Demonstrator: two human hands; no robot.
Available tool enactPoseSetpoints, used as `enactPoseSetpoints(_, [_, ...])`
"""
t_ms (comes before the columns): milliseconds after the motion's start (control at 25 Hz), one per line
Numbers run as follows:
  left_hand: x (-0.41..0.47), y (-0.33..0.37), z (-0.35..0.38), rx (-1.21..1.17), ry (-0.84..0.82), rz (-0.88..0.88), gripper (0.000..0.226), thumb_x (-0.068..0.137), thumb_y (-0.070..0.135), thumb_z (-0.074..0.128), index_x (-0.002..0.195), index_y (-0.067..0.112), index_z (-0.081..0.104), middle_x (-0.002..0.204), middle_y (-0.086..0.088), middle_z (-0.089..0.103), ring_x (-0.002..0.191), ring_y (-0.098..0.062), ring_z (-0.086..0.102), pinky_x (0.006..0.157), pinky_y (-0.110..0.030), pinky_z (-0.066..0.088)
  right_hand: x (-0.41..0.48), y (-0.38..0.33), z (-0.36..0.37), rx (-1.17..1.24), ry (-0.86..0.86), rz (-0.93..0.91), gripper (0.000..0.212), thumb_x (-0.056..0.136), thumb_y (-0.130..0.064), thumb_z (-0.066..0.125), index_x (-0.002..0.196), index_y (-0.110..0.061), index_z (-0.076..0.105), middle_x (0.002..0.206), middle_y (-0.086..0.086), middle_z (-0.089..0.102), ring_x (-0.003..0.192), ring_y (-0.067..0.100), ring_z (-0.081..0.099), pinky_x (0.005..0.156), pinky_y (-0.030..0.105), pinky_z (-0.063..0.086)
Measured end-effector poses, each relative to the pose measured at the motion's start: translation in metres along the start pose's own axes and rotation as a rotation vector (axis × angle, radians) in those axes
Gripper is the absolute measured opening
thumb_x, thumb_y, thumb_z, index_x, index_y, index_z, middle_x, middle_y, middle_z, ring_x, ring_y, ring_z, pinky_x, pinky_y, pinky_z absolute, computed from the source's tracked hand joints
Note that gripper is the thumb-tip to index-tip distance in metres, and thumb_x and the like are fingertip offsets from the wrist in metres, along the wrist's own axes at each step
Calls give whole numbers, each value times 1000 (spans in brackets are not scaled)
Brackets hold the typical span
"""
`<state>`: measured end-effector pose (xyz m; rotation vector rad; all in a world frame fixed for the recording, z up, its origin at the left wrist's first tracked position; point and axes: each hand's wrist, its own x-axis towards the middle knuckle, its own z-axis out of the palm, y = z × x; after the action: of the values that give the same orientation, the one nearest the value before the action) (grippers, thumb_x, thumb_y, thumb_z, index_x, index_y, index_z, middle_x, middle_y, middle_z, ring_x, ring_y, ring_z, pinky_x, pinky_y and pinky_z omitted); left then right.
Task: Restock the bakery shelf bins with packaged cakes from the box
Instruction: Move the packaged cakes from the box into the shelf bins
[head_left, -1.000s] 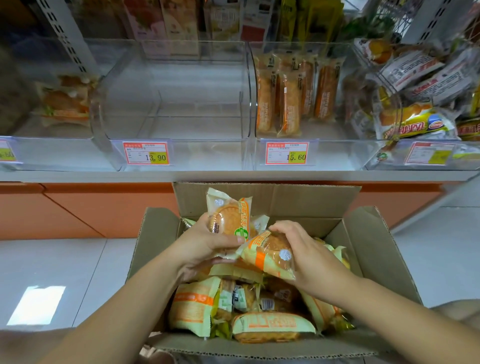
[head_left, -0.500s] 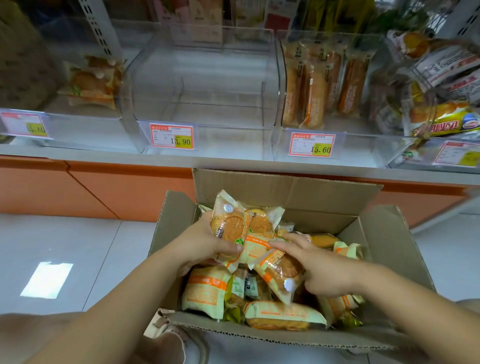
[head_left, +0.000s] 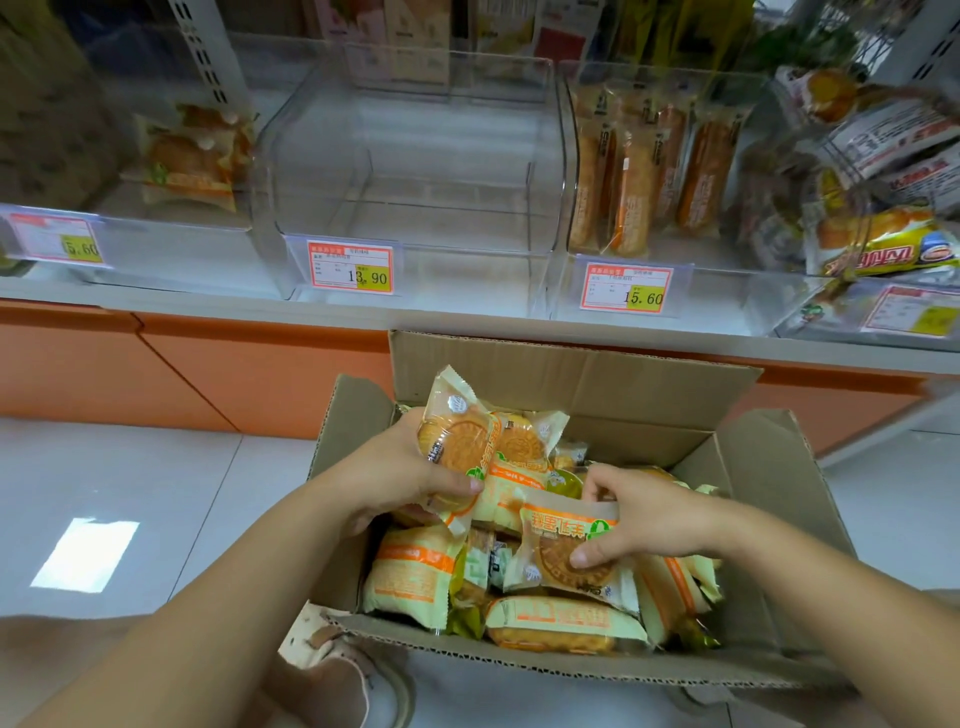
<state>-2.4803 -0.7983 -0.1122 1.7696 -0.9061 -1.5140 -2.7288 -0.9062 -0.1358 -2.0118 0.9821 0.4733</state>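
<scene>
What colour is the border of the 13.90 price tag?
Red-orange; price tag shows best in head view.

1. The cakes (head_left: 460, 447) I hold: glossy, crinkled plastic wrap.
2. Box (head_left: 571, 379): matt brown cardboard, raw corrugated edge.
3. Bins (head_left: 467, 280): clear, smooth plastic.
4. Floor (head_left: 156, 493): glossy tile.
</scene>
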Motion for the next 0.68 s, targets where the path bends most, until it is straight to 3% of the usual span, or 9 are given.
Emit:
enactPoseSetpoints(160, [-6, 7, -18, -34, 54, 23, 67, 67, 17, 89, 120, 29, 49, 109, -2, 68, 97, -22, 70, 83, -46, 59, -5, -9, 1, 311, 48, -28, 54, 61, -49, 85, 101, -32, 52, 103, -5, 67, 92, 12, 67, 79, 35, 57])
enactPoseSetpoints(280, [-10, 6, -31, -81, 74, 43, 77, 59, 29, 93, 123, 27, 51, 108, -3, 71, 94, -21, 72, 80, -42, 60, -4, -20, -6, 387, 139, -70, 47, 63, -46, 85, 99, -35, 57, 100, -5, 70, 88, 11, 68, 65, 24, 52])
enactPoseSetpoints(360, [-14, 1, -31, -103, 75, 42, 71, 63, 27, 92, 122, 27, 53, 107, -5, 72, 91, -21, 73, 78, -41, 60, -2, -27, -11, 336, 173, -94, 43, 65, -41, 85, 100, -40, 60, 101, -10, 68, 90, 9, 65, 66, 21, 50])
enactPoseSetpoints(480, [-15, -5, -30, -105, 112, 44, 64, 66, 24, 90, 118, 29, 54, 105, -4, 72, 89, -22, 74, 81, -47, 60, 8, -38, -16, 133, 98, -105, 70, 63, -39, 87, 122, -48, 50, 121, -17, 57, 108, 9, 57, 88, 21, 47])
enactPoseSetpoints(600, [-15, -7, -37, -108, 127, 38, 55, 69, 20, 88, 113, 26, 56, 101, -6, 74, 88, -24, 74, 83, -51, 58, 30, -53, -13, 67, 56, -135, 91, 64, -27, 88, 137, -41, 36, 131, -8, 50, 118, 12, 52, 90, 13, 42])
enactPoseSetpoints(680, [-15, -10, -43, -106, 129, 33, 52, 69, 20, 88, 111, 22, 59, 99, -6, 75, 89, -24, 74, 84, -52, 58, 41, -65, -9, 68, 161, -161, 98, 64, -31, 88, 142, -40, 31, 136, -6, 48, 124, 11, 47, 99, 19, 41])
